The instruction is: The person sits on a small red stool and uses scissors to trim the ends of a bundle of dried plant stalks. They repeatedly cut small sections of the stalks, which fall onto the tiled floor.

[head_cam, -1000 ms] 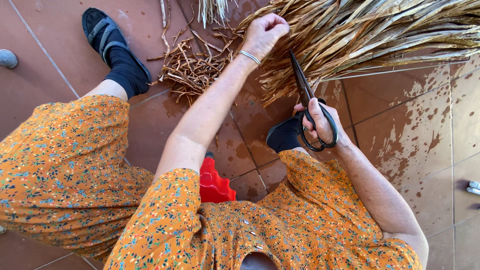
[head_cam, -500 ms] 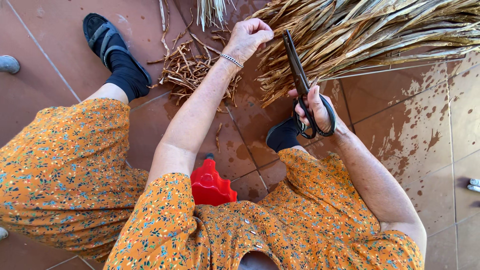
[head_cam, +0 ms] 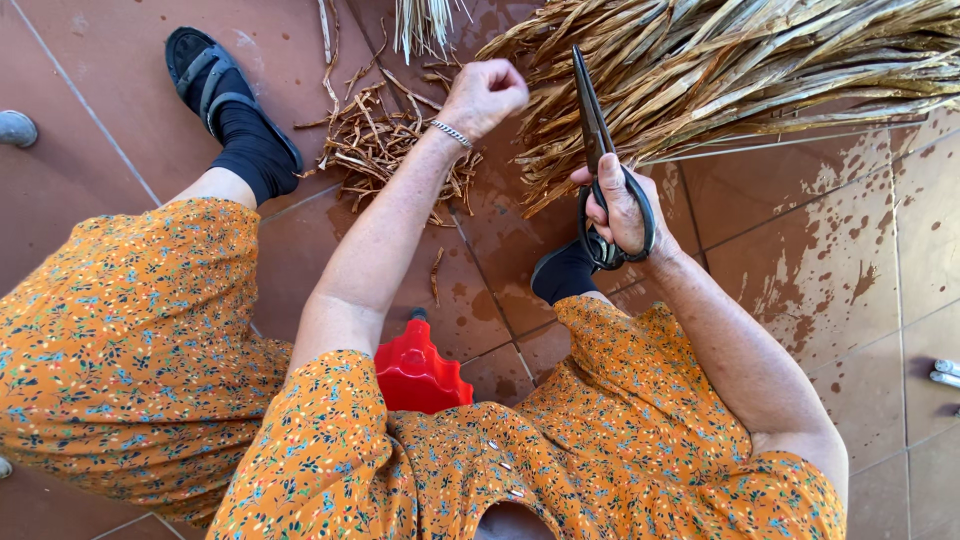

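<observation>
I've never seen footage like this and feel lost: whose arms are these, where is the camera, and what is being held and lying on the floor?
The camera sits on a person's head and looks down, so you see their own arms, lap and orange flowered dress. Their right hand holds large black scissors, blades closed and pointing away. The left hand is a closed fist raised over the floor; whether it grips anything I cannot tell. On the reddish floor tiles lie a big bundle of dried leaves and a small heap of brown trimmings. A red plastic thing sits between the knees.
</observation>
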Action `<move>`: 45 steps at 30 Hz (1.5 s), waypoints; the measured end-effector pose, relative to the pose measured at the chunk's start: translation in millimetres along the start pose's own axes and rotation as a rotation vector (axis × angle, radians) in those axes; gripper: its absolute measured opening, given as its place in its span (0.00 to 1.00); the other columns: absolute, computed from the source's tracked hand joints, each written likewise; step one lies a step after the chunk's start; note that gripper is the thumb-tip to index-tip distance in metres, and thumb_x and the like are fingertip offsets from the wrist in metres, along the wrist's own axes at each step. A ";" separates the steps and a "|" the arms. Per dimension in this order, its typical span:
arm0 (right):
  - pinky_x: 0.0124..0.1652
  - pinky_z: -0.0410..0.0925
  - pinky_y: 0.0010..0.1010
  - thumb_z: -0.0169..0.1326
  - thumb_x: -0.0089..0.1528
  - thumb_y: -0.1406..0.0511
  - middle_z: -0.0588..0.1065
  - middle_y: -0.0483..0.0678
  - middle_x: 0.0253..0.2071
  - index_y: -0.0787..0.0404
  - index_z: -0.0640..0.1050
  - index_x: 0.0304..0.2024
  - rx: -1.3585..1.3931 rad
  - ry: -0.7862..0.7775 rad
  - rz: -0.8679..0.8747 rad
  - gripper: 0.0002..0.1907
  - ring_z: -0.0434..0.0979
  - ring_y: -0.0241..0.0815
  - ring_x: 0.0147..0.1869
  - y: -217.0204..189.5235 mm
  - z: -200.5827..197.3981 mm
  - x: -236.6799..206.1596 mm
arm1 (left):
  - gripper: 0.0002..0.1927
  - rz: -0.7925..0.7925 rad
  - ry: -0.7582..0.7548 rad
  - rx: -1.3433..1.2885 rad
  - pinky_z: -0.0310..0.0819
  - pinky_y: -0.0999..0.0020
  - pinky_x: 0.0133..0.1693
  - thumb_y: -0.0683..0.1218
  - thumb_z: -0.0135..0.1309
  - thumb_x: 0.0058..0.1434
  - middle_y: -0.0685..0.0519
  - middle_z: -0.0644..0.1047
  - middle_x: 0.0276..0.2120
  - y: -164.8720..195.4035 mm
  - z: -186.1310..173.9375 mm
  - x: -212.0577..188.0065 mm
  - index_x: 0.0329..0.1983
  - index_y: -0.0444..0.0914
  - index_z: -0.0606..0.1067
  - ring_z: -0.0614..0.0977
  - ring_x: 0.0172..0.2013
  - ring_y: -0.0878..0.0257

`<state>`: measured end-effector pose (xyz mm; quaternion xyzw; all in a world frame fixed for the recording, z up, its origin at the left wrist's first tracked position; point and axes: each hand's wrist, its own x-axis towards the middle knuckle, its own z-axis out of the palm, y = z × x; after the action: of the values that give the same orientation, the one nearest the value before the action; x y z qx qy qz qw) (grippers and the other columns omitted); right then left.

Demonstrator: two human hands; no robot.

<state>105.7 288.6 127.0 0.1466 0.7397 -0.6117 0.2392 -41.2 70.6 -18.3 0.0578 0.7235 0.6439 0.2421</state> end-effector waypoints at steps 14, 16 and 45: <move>0.21 0.55 0.21 0.38 0.69 0.39 0.65 0.41 0.21 0.70 0.76 0.51 0.117 0.085 0.137 0.39 0.58 0.28 0.18 -3.1 -3.9 12.9 | 0.48 0.028 0.142 0.547 0.54 0.44 0.69 0.39 0.61 0.50 0.47 0.61 0.70 7.7 -24.6 81.3 0.74 0.49 0.56 0.61 0.70 0.53; 0.21 0.55 0.21 0.38 0.69 0.40 0.65 0.41 0.21 0.70 0.76 0.51 0.115 0.109 0.172 0.39 0.58 0.27 0.18 -0.7 -6.1 7.2 | 0.55 -0.040 0.054 0.597 0.34 0.32 0.66 0.34 0.60 0.44 0.50 0.51 0.74 9.5 -9.1 102.4 0.75 0.55 0.53 0.50 0.73 0.52; 0.27 0.61 0.19 0.41 0.67 0.39 0.68 0.38 0.26 0.64 0.74 0.59 -0.104 -0.188 0.001 0.38 0.64 0.26 0.24 14.7 -13.5 -10.2 | 0.12 -0.170 -0.338 -0.364 0.82 0.69 0.42 0.40 0.63 0.60 0.51 0.83 0.35 -35.1 -89.1 -7.0 0.46 0.34 0.78 0.85 0.35 0.65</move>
<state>119.5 305.6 122.0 0.0761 0.7446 -0.5835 0.3151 -64.9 -18.5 -45.3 0.0591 0.5472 0.7221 0.4192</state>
